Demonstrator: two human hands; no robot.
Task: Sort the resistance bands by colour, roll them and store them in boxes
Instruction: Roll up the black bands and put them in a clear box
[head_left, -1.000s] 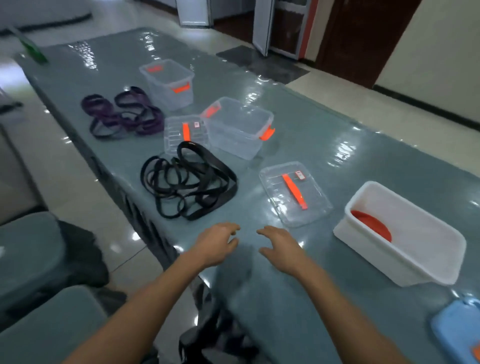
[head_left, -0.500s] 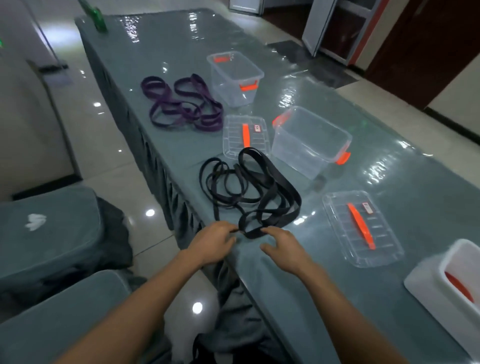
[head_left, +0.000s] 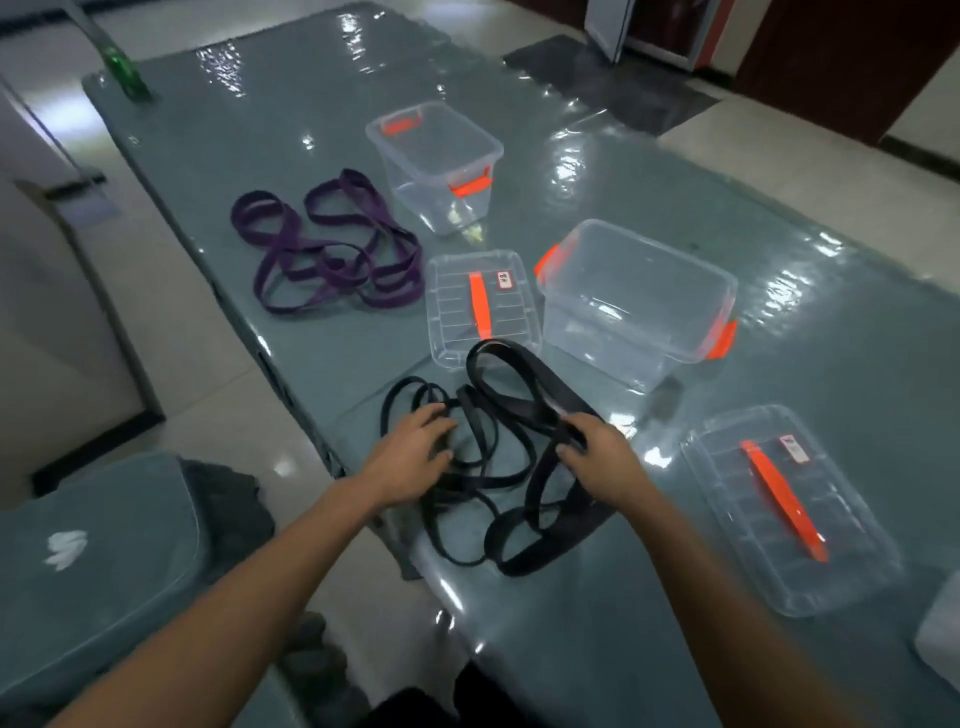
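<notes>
A person's view down a long, glossy grey-green table, with 12 o'clock pointing away along it. A tangled pile of black resistance bands, thin loops mixed with wide ones, lies on the table's near left edge, directly in front of the person.

The left hand lies palm down on the thin loops at the pile's 9 o'clock side, fingers spread and fairly straight. The right hand is at the pile's 3 o'clock side, its fingers curled round a wide black band.

At 12 o'clock from the pile, a clear lid with an orange handle lies flat; one black loop overlaps its near edge. At 1 o'clock stands a clear box with orange clasps, lid off. A second such box stands farther away at 12 o'clock.

A loose pile of purple bands lies at 11 o'clock, just beside the first lid. Another clear lid lies at 4 o'clock. The corner of a white tub shows at the right edge.
</notes>
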